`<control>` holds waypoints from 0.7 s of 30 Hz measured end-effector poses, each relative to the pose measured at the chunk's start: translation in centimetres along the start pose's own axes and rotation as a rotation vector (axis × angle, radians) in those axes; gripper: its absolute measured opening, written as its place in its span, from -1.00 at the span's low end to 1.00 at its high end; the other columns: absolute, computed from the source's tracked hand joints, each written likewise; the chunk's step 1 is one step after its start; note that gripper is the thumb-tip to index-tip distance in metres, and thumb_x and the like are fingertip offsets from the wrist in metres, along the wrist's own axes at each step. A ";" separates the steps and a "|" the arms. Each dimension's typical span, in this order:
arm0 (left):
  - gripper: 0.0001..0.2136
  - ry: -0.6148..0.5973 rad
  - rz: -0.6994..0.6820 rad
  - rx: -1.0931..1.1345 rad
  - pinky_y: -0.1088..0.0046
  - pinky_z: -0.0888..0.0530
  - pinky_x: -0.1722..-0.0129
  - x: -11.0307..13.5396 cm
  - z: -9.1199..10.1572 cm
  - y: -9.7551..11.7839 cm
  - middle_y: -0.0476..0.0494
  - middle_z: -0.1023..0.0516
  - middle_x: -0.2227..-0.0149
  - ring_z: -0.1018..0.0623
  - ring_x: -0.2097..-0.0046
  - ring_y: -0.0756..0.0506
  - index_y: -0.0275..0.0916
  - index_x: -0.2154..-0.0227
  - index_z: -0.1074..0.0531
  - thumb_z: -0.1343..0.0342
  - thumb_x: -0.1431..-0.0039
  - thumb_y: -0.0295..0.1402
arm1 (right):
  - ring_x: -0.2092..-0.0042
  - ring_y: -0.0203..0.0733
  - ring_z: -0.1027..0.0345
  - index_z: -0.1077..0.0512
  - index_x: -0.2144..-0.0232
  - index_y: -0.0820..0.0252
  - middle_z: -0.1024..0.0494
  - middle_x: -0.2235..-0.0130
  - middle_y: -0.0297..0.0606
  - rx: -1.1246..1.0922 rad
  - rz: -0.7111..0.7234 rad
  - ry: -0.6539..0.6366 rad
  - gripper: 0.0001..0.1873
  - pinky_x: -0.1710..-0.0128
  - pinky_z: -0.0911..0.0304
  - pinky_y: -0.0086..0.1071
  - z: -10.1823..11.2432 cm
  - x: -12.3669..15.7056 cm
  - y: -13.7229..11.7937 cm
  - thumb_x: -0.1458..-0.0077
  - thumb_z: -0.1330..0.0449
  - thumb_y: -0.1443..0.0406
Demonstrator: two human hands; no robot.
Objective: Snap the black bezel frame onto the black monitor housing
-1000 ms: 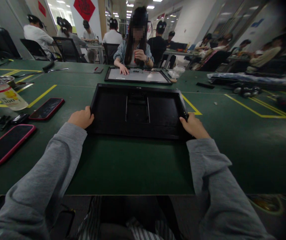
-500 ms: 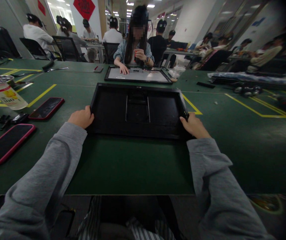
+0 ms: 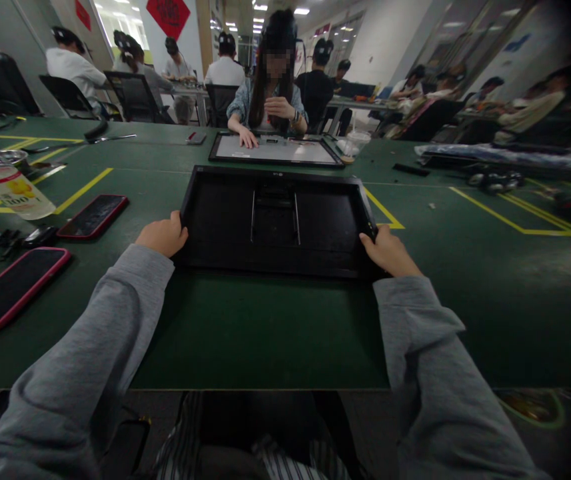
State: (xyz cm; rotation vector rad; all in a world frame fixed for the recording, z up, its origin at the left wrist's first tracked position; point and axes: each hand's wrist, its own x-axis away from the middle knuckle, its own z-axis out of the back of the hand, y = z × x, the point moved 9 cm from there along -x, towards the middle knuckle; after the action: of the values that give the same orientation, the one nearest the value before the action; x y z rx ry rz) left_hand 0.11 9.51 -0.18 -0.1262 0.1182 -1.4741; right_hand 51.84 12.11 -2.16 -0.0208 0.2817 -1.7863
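Observation:
A black monitor back shell (image 3: 275, 220) lies flat on the green table (image 3: 245, 333) straight ahead of me, hollow side up. My left hand (image 3: 162, 236) is curled round its near left corner. My right hand (image 3: 388, 252) grips the near right corner, fingers closed on the rim. Both arms are in grey sleeves.
Two red-cased phones (image 3: 92, 217) (image 3: 10, 288) lie at the left, with a plastic bottle (image 3: 8, 187) behind them. Across the table a person sits with one hand on a white-faced panel (image 3: 275, 151). A dark cart (image 3: 490, 177) and yellow floor-style lines lie at the right. Other people sit at far tables.
My hands and the shell have not moved. The person opposite has lowered the raised hand slightly.

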 end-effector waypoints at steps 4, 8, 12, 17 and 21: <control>-0.42 0.007 -0.001 -0.003 0.17 -0.43 0.12 -0.1 0.0 0.0 -0.51 -0.54 0.12 -0.56 0.08 -0.34 -0.47 -0.22 -0.07 0.30 -0.28 -0.15 | 0.04 0.25 -0.43 -0.19 -0.14 0.49 -0.51 0.08 0.27 -0.004 0.003 -0.001 -0.36 0.07 -0.28 -0.04 0.0 0.0 0.1 -0.22 0.06 0.05; -0.42 -0.004 -0.004 0.004 0.17 -0.43 0.12 -0.1 -0.1 0.0 -0.50 -0.54 0.12 -0.57 0.09 -0.33 -0.47 -0.23 -0.07 0.30 -0.28 -0.15 | 0.04 0.27 -0.43 -0.20 -0.13 0.48 -0.51 0.08 0.28 -0.022 0.000 -0.001 -0.36 0.07 -0.28 -0.03 -0.1 -0.1 0.2 -0.22 0.05 0.04; -0.42 -0.001 0.000 0.005 0.16 -0.44 0.12 -0.1 0.0 -0.1 -0.51 -0.54 0.11 -0.56 0.08 -0.34 -0.47 -0.22 -0.07 0.30 -0.28 -0.14 | 0.04 0.27 -0.43 -0.19 -0.14 0.49 -0.50 0.08 0.29 -0.034 -0.005 -0.004 -0.35 0.08 -0.28 -0.03 -0.2 -0.2 0.3 -0.21 0.04 0.04; -0.42 -0.011 -0.007 0.004 0.16 -0.44 0.13 -0.2 -0.1 -0.1 -0.51 -0.55 0.12 -0.57 0.09 -0.34 -0.48 -0.22 -0.06 0.31 -0.28 -0.15 | 0.04 0.25 -0.43 -0.19 -0.15 0.47 -0.51 0.07 0.26 -0.034 -0.001 -0.009 -0.35 0.07 -0.28 -0.04 -0.2 -0.2 0.3 -0.21 0.05 0.04; -0.42 -0.007 -0.006 0.003 0.16 -0.44 0.12 -0.1 -0.1 -0.1 -0.51 -0.54 0.11 -0.56 0.09 -0.33 -0.48 -0.22 -0.06 0.31 -0.28 -0.14 | 0.04 0.25 -0.43 -0.19 -0.14 0.47 -0.51 0.08 0.26 -0.014 -0.014 -0.014 -0.36 0.08 -0.28 -0.05 -0.2 -0.2 0.4 -0.22 0.04 0.06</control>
State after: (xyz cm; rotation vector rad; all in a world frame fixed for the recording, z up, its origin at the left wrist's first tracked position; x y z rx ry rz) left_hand 0.03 9.65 -0.24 -0.1292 0.1097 -1.4802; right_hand 52.22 12.31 -2.43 -0.0452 0.2842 -1.7970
